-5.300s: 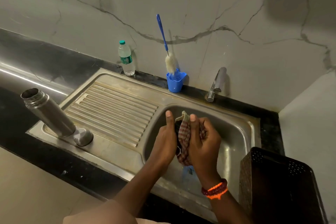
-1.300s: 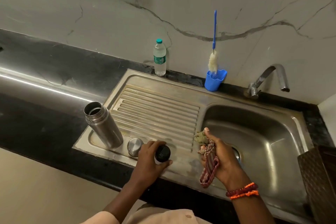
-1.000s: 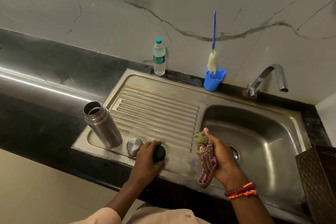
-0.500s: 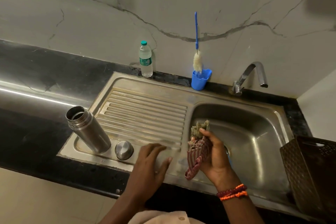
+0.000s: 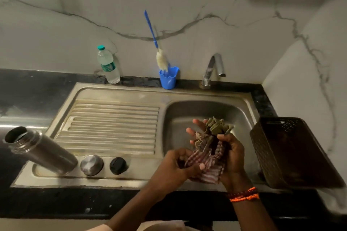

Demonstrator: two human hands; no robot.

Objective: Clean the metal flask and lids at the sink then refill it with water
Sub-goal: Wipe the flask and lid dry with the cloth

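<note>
So both lids [image 5: 91,165] sit left of your left hand [image 5: 175,165], which with your right hand [image 5: 231,153] grips the cloth [image 5: 208,153]; the flask [image 5: 40,151] awaits refilling.

A plastic water bottle [image 5: 108,65] stood at the back edge of the counter [image 5: 37,88], behind the sink's far left corner. It carried a green label band, but the print on it was too small to read.
</note>
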